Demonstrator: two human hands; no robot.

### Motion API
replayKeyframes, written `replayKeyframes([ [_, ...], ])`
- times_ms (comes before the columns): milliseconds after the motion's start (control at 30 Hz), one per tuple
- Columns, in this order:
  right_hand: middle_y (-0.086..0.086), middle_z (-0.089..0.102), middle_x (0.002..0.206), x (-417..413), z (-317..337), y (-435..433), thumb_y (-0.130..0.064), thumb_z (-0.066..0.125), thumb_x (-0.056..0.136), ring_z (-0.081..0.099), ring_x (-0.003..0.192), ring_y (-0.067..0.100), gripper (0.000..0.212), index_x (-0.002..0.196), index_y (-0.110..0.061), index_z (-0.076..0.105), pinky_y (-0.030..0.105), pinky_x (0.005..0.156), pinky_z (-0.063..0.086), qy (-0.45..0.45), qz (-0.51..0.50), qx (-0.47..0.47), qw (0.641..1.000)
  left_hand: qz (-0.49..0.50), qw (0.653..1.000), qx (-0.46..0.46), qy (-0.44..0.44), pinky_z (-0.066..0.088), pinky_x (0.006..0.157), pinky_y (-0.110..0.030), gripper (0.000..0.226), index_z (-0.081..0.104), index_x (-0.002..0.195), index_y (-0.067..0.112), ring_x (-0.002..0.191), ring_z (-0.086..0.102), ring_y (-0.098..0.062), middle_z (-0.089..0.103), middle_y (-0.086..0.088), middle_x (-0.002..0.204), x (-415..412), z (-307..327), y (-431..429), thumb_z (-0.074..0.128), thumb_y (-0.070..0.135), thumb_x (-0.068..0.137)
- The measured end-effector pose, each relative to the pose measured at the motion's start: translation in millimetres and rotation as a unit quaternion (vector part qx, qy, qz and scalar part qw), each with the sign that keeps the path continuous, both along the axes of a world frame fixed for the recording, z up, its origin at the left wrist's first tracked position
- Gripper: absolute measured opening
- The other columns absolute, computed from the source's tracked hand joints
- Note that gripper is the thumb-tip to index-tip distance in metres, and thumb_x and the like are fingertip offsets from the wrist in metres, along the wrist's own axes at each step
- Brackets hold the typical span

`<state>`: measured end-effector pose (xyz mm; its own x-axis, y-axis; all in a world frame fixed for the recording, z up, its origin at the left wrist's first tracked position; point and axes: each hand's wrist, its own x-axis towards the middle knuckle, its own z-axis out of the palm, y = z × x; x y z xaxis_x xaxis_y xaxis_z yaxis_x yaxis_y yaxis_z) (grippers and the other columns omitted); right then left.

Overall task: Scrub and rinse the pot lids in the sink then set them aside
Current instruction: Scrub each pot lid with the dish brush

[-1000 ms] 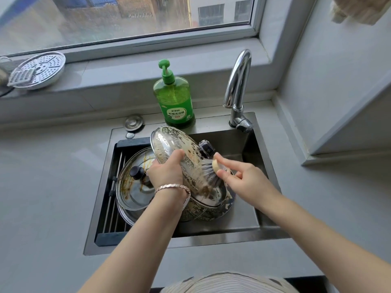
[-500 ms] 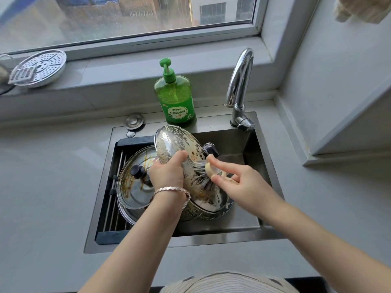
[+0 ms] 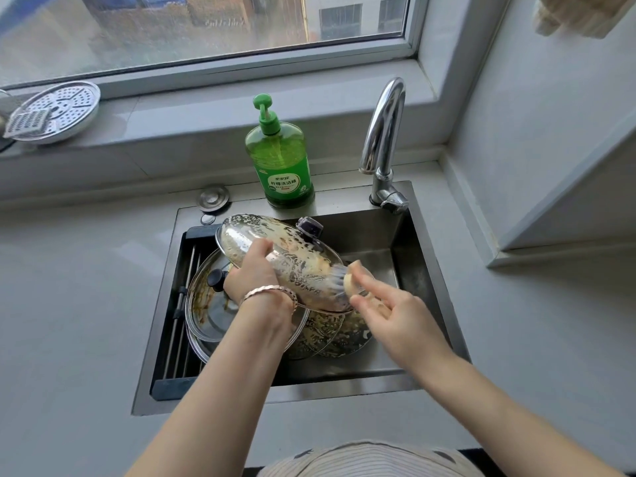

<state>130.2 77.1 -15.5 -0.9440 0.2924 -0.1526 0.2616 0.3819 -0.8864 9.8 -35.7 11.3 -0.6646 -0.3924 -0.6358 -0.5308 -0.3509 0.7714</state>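
A glass pot lid [image 3: 296,259], smeared with brownish suds, is tilted over the steel sink [image 3: 423,280]. My left hand [image 3: 253,273] grips its left rim. My right hand [image 3: 385,304] holds a scrub brush [image 3: 344,280] whose bristles press on the lid's lower right part. The lid's dark knob [image 3: 309,227] points to the back. A second lid with a black knob [image 3: 210,304] lies flat in the sink on the left. More soapy lids [image 3: 334,335] lie beneath the held one.
A green dish soap bottle [image 3: 280,163] stands behind the sink, beside the chrome tap [image 3: 382,142]. A drain rack [image 3: 182,325] fills the sink's left side. A perforated steamer plate [image 3: 58,110] rests on the window sill. Grey counter surrounds the sink.
My right hand has swept the brush down and to the right across the lid. The lid has tilted flatter, its knob now showing at the back. My left hand keeps its grip.
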Motion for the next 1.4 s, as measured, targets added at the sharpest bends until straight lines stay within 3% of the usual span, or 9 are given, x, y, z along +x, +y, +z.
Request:
replayKeyframes([
  [100,-0.003,0.071,0.109,4.1,5.8,-17.3,-0.037,0.059,0.088,0.067,0.092,0.014,0.043,0.106,-0.072,0.040,0.035,0.085,0.054,0.058,0.045,0.044,0.996,0.015,0.999,0.034,-0.004,0.056,0.049,-0.034,0.033,0.058,0.094,0.001,0.053,0.061,-0.025,0.059,-0.008,0.066,-1.2,-0.5,-0.3,0.072,0.014,0.068],
  [367,-0.029,0.057,0.111,1.9,-3.6,-0.7,-0.030,0.058,0.090,0.055,0.080,-0.009,0.043,0.120,-0.058,0.045,0.004,0.076,0.042,0.016,-0.011,-0.031,0.999,0.017,0.996,0.088,-0.011,0.056,0.066,-0.047,0.020,0.058,0.080,0.007,0.060,0.060,-0.025,0.058,-0.006,0.065,-4.2,-4.4,-8.3,0.072,0.013,0.066],
  [500,-0.033,0.039,0.040,-5.7,-4.3,12.7,-0.026,0.057,0.091,0.047,0.047,-0.008,0.041,0.122,-0.049,0.045,0.002,0.049,0.034,-0.016,-0.052,-0.052,0.997,-0.011,0.997,0.079,0.003,0.050,0.068,-0.046,0.012,0.060,0.071,0.012,0.063,0.054,-0.024,0.052,-0.003,0.057,0.8,-0.7,-10.6,0.070,0.018,0.067],
  [567,-0.025,0.034,0.032,-11.8,-10.8,26.5,-0.029,0.055,0.093,0.036,0.043,-0.001,0.041,0.131,-0.041,0.047,0.007,0.042,0.031,-0.053,-0.079,-0.048,0.994,-0.014,0.996,0.082,0.016,0.050,0.064,-0.041,0.016,0.061,0.078,0.009,0.056,0.054,-0.023,0.052,-0.002,0.054,5.5,2.0,-9.2,0.070,0.016,0.067],
  [700,-0.026,0.037,0.034,-5.1,5.2,10.7,-0.022,0.054,0.093,0.041,0.039,-0.005,0.043,0.129,-0.042,0.041,0.007,0.045,0.031,-0.033,0.007,-0.075,0.997,-0.044,0.997,0.052,0.043,0.058,0.065,-0.044,0.036,0.059,0.100,0.002,0.069,0.070,-0.027,0.070,-0.011,0.083,14.0,9.4,-7.4,0.072,0.010,0.068],
  [1000,-0.014,0.025,0.038,-14.7,0.3,27.4,-0.024,0.055,0.092,0.022,0.037,0.006,0.040,0.123,-0.048,0.045,0.015,0.044,0.020,-0.014,0.016,-0.084,0.996,-0.145,0.984,0.038,0.099,0.057,0.052,-0.028,0.011,0.063,0.082,0.009,0.057,0.068,-0.017,0.071,-0.003,0.066,26.8,16.6,-5.7,0.070,0.003,0.075],
  [1200,-0.020,0.055,0.081,-34.3,-24.3,46.7,-0.030,0.056,0.092,0.046,0.066,-0.003,0.042,0.133,-0.031,0.050,0.011,0.064,0.035,-0.054,-0.033,-0.057,0.996,-0.160,0.984,0.039,0.074,0.059,0.056,-0.032,0.011,0.061,0.079,0.008,0.053,0.067,-0.017,0.069,-0.001,0.059,32.8,13.7,-4.9,0.070,0.003,0.074],
  [1333,-0.023,0.041,0.037,-23.6,-12.1,28.3,-0.025,0.054,0.093,0.037,0.037,0.000,0.041,0.131,-0.038,0.045,0.007,0.045,0.029,-0.033,0.025,-0.057,0.997,-0.140,0.988,0.047,0.052,0.057,0.074,-0.048,0.021,0.063,0.091,0.005,0.080,0.069,-0.034,0.071,-0.016,0.089,27.3,11.7,-11.2,0.072,0.006,0.072],
  [1400,-0.027,0.060,0.058,-26.7,-15.3,34.6,-0.028,0.055,0.092,0.038,0.044,-0.002,0.041,0.131,-0.038,0.046,0.006,0.058,0.032,-0.033,0.028,-0.058,0.997,-0.145,0.988,0.042,0.046,0.056,0.076,-0.051,0.025,0.063,0.094,0.005,0.083,0.069,-0.036,0.070,-0.018,0.093,26.2,11.5,-14.2,0.072,0.006,0.071],
])
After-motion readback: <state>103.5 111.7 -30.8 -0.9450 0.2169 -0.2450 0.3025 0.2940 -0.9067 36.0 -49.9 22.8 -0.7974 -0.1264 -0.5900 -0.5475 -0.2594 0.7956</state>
